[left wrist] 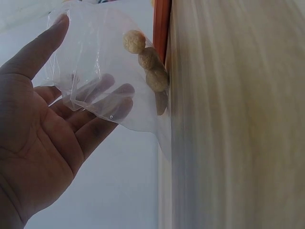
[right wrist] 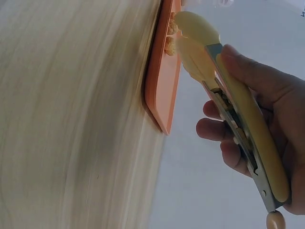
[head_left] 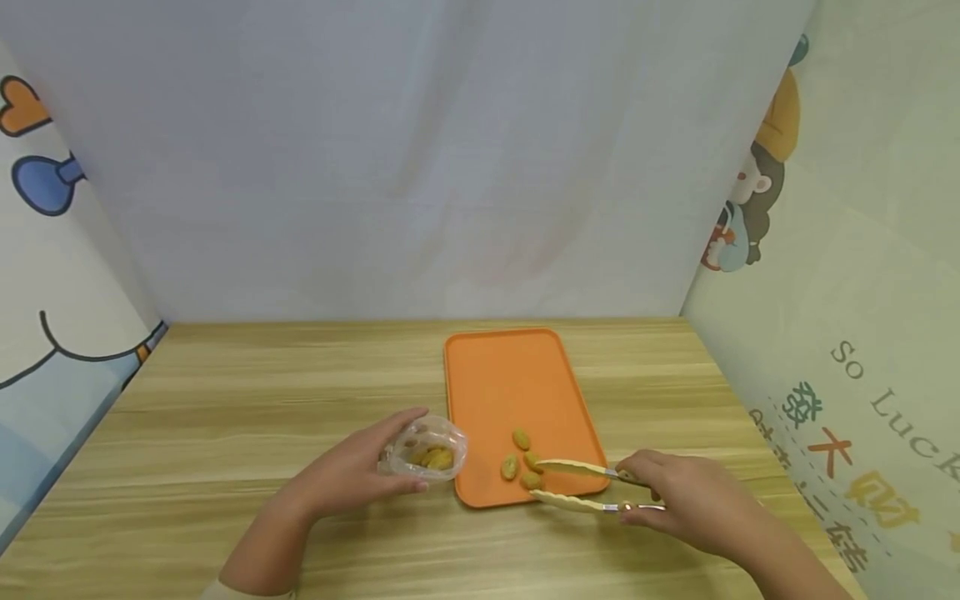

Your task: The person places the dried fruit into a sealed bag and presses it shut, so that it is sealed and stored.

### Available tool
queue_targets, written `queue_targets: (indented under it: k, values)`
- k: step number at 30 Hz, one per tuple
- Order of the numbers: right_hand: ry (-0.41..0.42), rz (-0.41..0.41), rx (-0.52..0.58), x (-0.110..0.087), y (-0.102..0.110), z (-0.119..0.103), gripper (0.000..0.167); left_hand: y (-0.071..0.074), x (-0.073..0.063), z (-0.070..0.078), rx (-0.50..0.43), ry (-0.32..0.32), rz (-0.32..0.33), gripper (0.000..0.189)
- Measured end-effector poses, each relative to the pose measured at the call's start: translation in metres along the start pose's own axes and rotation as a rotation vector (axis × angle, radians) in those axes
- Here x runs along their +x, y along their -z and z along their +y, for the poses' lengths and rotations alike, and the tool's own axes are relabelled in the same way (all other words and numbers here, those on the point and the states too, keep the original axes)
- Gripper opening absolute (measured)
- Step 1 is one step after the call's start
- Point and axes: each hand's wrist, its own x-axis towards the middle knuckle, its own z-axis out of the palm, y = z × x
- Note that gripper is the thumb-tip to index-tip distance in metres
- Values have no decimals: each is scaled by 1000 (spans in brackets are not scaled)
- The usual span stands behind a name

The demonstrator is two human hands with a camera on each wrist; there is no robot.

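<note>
**Right hand (head_left: 693, 500) grips spread tongs (head_left: 573, 467)**

Our tong tips stand apart at the two right-hand brown pieces (head_left: 510, 467); we cannot tell whether anything is pinched. Four pieces lie at the tray's (head_left: 502, 375) near end. To the left, our left hand (head_left: 363, 468) holds a clear plastic bag (left wrist: 109, 47) between thumb and fingers, with more pieces inside. We would do well to keep the tips low, centre them on one piece and squeeze evenly, since rounded pieces could roll, while steadying the bag's mouth.

Lt beige sleeve (head_left: 225, 592) on L arm (head_left: 266, 542); L hand (head_left: 371, 467) & R hand (head_left: 690, 500) bare.
</note>
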Motion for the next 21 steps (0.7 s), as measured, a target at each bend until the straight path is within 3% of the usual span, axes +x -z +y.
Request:
queue_targets:
  k: [15,21]
  values:
    - [91,-27,29,-9,5,7,40,-17,-14,19,4,29,24,86]
    - [101,-25,53,-9,10,5,40,-12,-18,25,-3,32,11,85]
